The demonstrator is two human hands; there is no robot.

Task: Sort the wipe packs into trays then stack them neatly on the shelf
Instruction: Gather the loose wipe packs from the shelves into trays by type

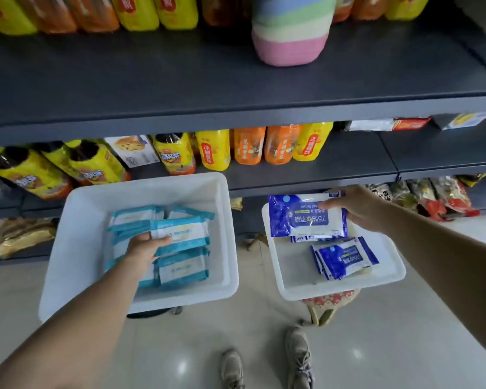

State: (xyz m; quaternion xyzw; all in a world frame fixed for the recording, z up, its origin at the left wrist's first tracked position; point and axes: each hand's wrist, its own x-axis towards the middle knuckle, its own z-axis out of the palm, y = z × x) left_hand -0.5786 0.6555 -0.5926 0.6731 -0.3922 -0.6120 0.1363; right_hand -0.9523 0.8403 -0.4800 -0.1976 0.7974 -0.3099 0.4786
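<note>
Below the shelving, head view: two white trays sit side by side over a tiled floor. Left tray (76,220) — holds only teal-and-white wipe packs, several lying overlapped. The left hand (145,248) grips one teal pack (180,231) at its near edge, thumb on top and fingers curled beneath, the pack raised slightly above the heap. Right tray (387,265) — holds only dark blue packs: a small fanned group (345,259) near its front and a few more toward the back. The right hand (359,206) holds a large blue pack (306,217) by its right end, fingers laid over the top face and the thumb hidden beneath; the pack hovers over the back of the tray, above those further packs. No mixed colours show in either tray, so sorting appears largely finished, judged from this arrangement. Stacking appears not yet begun: no wipe packs show on any shelf. The grey upper shelf (180,80) has broad bare space beside a pastel striped bundle (291,29); the lower shelf carries yellow and orange drink bottles (213,148). Two shoes (264,366) mark the person's stance.
</note>
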